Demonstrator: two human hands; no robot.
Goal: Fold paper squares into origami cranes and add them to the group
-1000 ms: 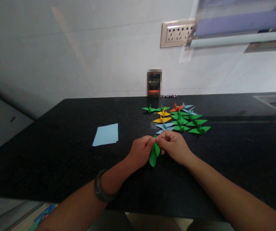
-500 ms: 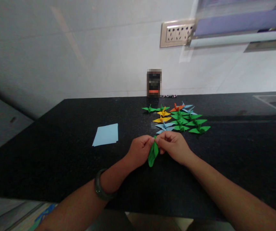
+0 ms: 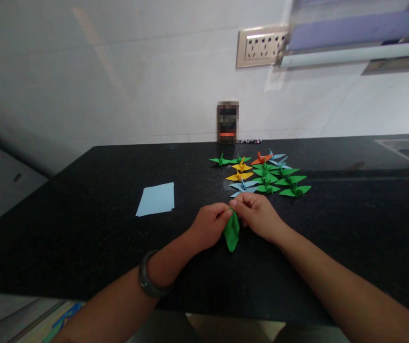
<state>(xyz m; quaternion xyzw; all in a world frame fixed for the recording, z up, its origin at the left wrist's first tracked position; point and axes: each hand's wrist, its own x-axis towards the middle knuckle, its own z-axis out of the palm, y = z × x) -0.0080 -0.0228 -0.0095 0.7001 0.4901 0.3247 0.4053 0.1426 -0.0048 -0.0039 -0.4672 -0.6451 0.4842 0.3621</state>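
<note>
A folded piece of green paper (image 3: 232, 234) hangs between my hands above the dark counter, its pointed lower end toward me. My left hand (image 3: 211, 223), with a dark bangle (image 3: 147, 276) on its wrist, pinches the paper's upper left side. At the top tip, the thumb and fingers of my right hand (image 3: 257, 212) are closed on it. The folds under my fingertips are hidden. Just beyond my right hand lie light blue paper cranes (image 3: 243, 186), the nearest one partly covered by it.
Several green cranes (image 3: 296, 190), yellow cranes (image 3: 240, 176) and an orange crane (image 3: 261, 157) stand in rows behind my hands. A stack of light blue paper (image 3: 156, 199) lies to the left. A blurred-out upright device (image 3: 227, 123) leans on the wall below a socket panel (image 3: 261, 46).
The green paper has turned, so its lower end swings slightly right and shows a broader face. My left fingers have shifted a little right along it.
</note>
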